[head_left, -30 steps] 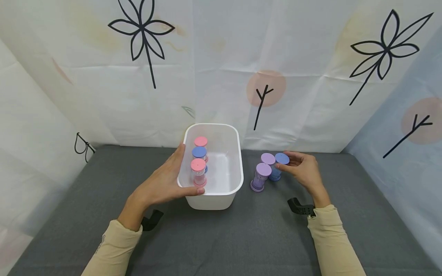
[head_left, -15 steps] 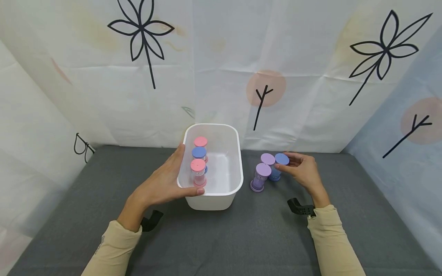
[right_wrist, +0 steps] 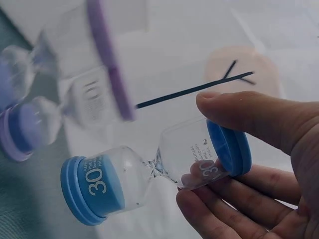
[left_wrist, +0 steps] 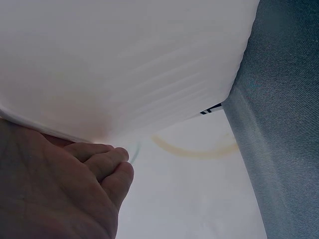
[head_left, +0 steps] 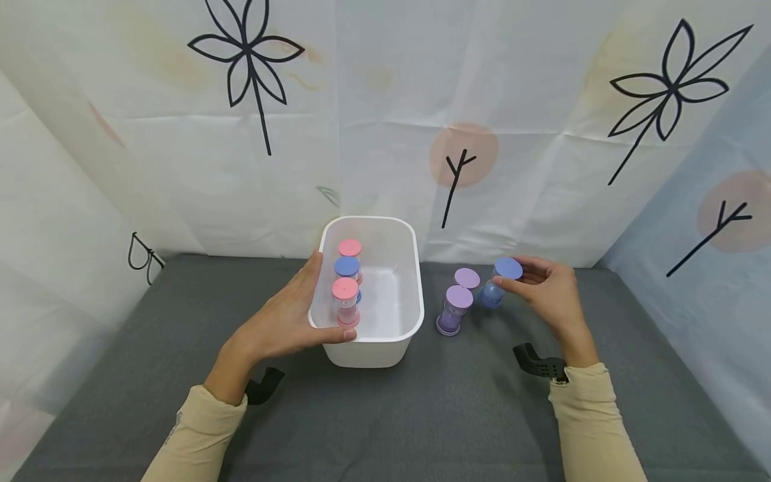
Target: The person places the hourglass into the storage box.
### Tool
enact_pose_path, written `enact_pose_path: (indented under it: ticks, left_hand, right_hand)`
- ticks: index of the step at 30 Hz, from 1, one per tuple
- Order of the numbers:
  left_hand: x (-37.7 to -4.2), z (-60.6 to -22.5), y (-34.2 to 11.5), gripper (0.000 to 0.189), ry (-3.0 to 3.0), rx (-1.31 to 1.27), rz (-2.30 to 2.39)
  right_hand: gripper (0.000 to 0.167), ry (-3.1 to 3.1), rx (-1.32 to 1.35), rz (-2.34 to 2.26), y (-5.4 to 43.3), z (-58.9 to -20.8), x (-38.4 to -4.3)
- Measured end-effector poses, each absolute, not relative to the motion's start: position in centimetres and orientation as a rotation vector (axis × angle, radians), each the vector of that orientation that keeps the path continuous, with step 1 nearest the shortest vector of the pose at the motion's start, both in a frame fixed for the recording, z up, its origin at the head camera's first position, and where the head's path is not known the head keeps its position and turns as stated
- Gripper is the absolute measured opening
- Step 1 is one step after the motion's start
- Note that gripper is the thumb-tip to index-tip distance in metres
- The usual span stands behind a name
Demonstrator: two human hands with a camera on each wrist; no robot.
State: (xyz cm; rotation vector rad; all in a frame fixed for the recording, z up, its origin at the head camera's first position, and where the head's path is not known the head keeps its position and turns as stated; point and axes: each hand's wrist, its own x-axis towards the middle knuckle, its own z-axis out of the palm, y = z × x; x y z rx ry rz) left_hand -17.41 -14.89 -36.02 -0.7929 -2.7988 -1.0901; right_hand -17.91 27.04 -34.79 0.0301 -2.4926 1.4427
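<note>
My right hand (head_left: 551,294) pinches a blue-capped hourglass (head_left: 508,269) near its upper cap, thumb on one side and fingers on the other. It leans, and the right wrist view shows "30" on its glass (right_wrist: 132,186), with blue sand in the lower bulb. Just left of it stand two purple-capped hourglasses (head_left: 460,298), one in front of the other. My left hand (head_left: 277,314) grips the rim of a white plastic bin (head_left: 369,355) at its left side, thumb across the front corner. Inside, along the left wall, are two pink hourglasses (head_left: 345,289) and a blue hourglass (head_left: 347,267) between them.
A dark grey cloth (head_left: 385,428) covers the table. Behind the table's far edge hangs a pale fabric backdrop (head_left: 385,154) with leaf prints, and further fabric closes off both sides. The right half of the bin's floor (head_left: 388,294) is bare.
My right hand has drawn the blue hourglass to the right and slightly up, apart from the purple pair, and it now tilts. The left hand and bin have stayed put.
</note>
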Motion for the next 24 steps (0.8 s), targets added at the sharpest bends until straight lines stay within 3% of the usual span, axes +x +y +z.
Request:
enact_pose_path:
  ticks: [24]
  left_hand:
    - [-17.4, -36.0, -14.9, 0.134, -2.804, -0.786, -1.087]
  right_hand:
    - [0.046, -1.969, 0.399, 1.92, 24.2, -29.9, -14.3]
